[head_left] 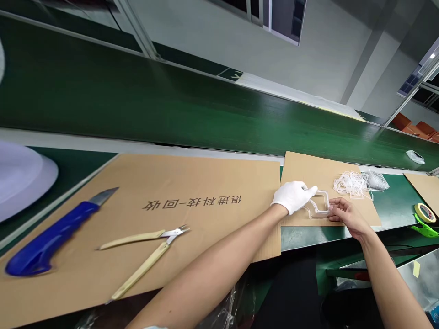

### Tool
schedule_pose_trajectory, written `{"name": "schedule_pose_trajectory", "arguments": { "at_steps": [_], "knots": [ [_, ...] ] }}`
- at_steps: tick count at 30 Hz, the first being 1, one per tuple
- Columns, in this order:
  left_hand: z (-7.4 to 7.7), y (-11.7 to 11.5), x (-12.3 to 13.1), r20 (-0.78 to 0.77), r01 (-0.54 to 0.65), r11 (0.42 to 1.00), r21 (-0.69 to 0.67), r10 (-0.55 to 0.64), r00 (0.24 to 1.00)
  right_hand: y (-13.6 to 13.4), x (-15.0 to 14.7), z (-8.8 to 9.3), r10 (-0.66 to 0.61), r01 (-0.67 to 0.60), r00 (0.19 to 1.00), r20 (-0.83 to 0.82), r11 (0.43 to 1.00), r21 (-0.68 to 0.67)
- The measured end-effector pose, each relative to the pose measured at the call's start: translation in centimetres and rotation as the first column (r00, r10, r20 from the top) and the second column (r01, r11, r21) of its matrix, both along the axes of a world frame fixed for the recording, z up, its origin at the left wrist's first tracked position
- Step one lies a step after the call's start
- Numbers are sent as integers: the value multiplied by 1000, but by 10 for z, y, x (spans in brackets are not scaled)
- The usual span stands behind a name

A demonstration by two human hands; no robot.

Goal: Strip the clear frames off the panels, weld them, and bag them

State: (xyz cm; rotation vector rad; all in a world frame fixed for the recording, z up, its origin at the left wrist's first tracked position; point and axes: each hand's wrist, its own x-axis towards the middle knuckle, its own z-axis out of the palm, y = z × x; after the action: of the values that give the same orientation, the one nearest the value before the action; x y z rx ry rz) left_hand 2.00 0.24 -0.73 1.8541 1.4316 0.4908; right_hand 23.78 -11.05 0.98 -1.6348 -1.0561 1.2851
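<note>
My left hand (293, 195), in a white glove, is closed on the left side of a clear plastic frame (318, 206) lying on a small cardboard sheet (318, 171). My bare right hand (344, 213) pinches the frame's right edge. Both arms reach far to the right. A heap of clear plastic frames (351, 184) lies just beyond the hands on the same sheet.
A large printed cardboard sheet (144, 183) carries cream-handled cutters (147, 251) and a blue-handled knife (51, 237). A green conveyor belt (171, 105) runs behind. Yellow tape roll (425, 212) and a green tool (425, 227) sit at right. A white object (20, 176) lies at left.
</note>
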Motion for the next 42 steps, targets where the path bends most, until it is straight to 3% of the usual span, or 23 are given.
{"name": "schedule_pose_trajectory", "arguments": {
  "at_steps": [8,16,24,28,34,37,42],
  "knots": [
    [4,-1,0,-36,13,1000,-18,-14,999,0,1,3,10,-10,1000,1,1000,-14],
    [3,0,-15,47,198,980,38,-199,979,-8,-3,7,27,-27,1000,-7,1000,1],
    [-2,-7,-12,-118,236,971,34,-230,966,-5,-18,-10,-39,33,985,170,999,38],
    [-6,-6,-9,-134,218,975,32,-212,968,-3,-21,-13,-72,68,989,131,997,36],
    [-1,-4,-13,-104,247,969,20,-244,964,-3,-22,-17,-96,91,992,83,994,58],
    [1,-3,-15,3,221,975,8,-221,975,-13,-21,-19,-109,103,993,47,988,118],
    [7,-2,-20,172,-5,995,-103,23,985,-70,-13,-22,-167,159,986,10,955,251]
  ]
}}
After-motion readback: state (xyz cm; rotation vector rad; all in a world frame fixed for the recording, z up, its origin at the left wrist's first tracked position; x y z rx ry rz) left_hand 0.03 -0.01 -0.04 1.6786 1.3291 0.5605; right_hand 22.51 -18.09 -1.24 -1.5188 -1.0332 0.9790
